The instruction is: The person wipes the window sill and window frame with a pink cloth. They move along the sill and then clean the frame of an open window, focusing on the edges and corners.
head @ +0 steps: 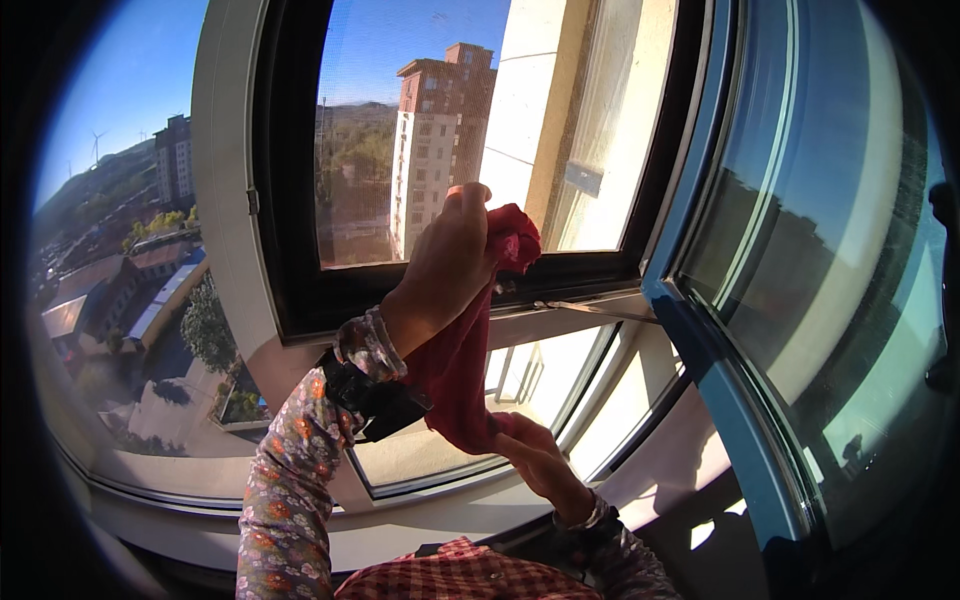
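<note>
A dark red cloth (459, 367) hangs between my two hands in front of the window. My left hand (450, 262) is raised near the lower part of the window screen (360, 187), gripping the bunched upper end of the cloth. Lower and to the right, my right hand (536, 457) pinches the cloth's bottom end. The black screen frame (360, 296) runs behind the left hand and the cloth. Part of the frame's lower rail is hidden by them.
An open blue-framed window sash (720, 390) swings inward at the right, joined to the frame by a metal stay (592, 308). Below is a lower glass pane (420, 457) above a white sill (420, 525). Another large pane (150, 375) at the left overlooks buildings.
</note>
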Motion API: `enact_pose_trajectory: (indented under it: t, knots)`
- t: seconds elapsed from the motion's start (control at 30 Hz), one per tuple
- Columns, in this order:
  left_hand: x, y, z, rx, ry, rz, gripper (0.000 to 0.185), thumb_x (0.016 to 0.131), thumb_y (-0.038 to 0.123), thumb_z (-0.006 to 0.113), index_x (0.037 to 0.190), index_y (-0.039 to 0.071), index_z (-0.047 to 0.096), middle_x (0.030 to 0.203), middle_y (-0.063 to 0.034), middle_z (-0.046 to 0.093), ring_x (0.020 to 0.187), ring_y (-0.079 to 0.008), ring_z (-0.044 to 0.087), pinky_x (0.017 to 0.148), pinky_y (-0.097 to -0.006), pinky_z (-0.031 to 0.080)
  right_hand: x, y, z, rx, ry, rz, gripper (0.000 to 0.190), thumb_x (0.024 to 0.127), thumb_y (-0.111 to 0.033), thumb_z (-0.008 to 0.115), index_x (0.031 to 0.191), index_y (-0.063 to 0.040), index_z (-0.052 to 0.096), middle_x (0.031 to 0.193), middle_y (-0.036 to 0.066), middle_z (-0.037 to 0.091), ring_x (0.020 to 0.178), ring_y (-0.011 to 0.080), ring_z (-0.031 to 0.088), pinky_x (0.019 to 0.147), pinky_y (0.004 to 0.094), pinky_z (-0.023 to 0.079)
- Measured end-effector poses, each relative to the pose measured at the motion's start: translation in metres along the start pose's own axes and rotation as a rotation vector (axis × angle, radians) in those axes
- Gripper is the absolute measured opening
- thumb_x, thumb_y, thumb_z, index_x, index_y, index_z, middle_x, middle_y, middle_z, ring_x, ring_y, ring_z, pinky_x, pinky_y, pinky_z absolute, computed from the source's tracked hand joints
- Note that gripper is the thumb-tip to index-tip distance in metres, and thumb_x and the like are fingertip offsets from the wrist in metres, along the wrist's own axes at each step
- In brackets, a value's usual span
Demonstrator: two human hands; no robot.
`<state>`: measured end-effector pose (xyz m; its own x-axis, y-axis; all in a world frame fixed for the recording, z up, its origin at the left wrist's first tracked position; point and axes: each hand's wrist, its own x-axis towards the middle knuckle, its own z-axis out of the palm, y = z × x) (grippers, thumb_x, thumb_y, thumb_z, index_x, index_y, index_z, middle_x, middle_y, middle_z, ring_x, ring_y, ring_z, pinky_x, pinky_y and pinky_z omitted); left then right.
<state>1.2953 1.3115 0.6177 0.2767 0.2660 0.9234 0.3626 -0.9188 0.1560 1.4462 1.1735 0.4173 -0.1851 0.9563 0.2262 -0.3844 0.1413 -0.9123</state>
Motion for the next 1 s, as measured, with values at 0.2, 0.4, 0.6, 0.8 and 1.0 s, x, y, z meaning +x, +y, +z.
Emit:
enact_pose_trajectory:
  t: [0.2, 0.4, 0.6, 0.8, 1.0]
  knots:
    - [-0.006, 0.004, 0.059, 0.336, -0.223, 0.065, 0.028, 0.08, 0.005, 0.068, 0.102, -0.002, 0.052, 0.094, -0.015, 0.054, 0.084, -0.0307, 0.062, 0.068, -0.0406, 0.054, -0.009, 0.016, -0.012, 0.038, 0.024, 0.023, 0.031, 0.096, -0.014, 0.061, 0.12, 0.004, 0.055, 0.112, 0.009, 0.062, 0.102, 0.0138, 0.058, 0.092, 0.0301, 0.047]
    - [-0.005, -0.006, 0.033, 0.138, -0.01, 0.031, 0.017, 0.079, 0.013, 0.073, 0.087, 0.005, 0.061, 0.086, -0.0076, 0.056, 0.084, -0.0266, 0.056, 0.07, -0.039, 0.048, -0.014, 0.01, -0.019, -0.037, 0.082, 0.006, 0.029, 0.096, -0.015, 0.061, 0.118, 0.003, 0.056, 0.109, 0.007, 0.061, 0.101, 0.0122, 0.057, 0.091, 0.0292, 0.046]
    - [0.0, -0.011, -0.021, -0.317, 0.309, -0.319, 0.012, 0.09, 0.017, 0.069, 0.094, 0.006, 0.066, 0.082, -0.0026, 0.065, 0.071, -0.0084, 0.06, 0.063, -0.0265, 0.047, -0.006, -0.011, 0.004, 0.054, -0.054, -0.017, 0.033, 0.096, -0.015, 0.06, 0.122, 0.003, 0.054, 0.113, 0.009, 0.061, 0.106, 0.0146, 0.057, 0.095, 0.0321, 0.045]
    - [0.008, -0.006, -0.032, -0.068, 0.386, -0.179, 0.017, 0.091, 0.02, 0.066, 0.092, 0.004, 0.061, 0.085, -0.0055, 0.067, 0.075, -0.0183, 0.065, 0.066, -0.0324, 0.051, 0.012, -0.011, 0.028, 0.144, -0.235, -0.02, 0.036, 0.098, -0.013, 0.055, 0.13, 0.004, 0.05, 0.12, 0.011, 0.059, 0.112, 0.0179, 0.056, 0.1, 0.0349, 0.044]
    - [0.008, -0.008, 0.012, 0.024, -0.095, -0.118, 0.017, 0.093, 0.017, 0.062, 0.091, 0.002, 0.053, 0.072, -0.0104, 0.062, 0.06, -0.0237, 0.061, 0.057, -0.0365, 0.049, 0.009, 0.006, 0.024, 0.193, -0.126, 0.038, 0.032, 0.098, -0.017, 0.058, 0.12, 0.004, 0.052, 0.114, 0.011, 0.059, 0.104, 0.0139, 0.057, 0.094, 0.0309, 0.046]
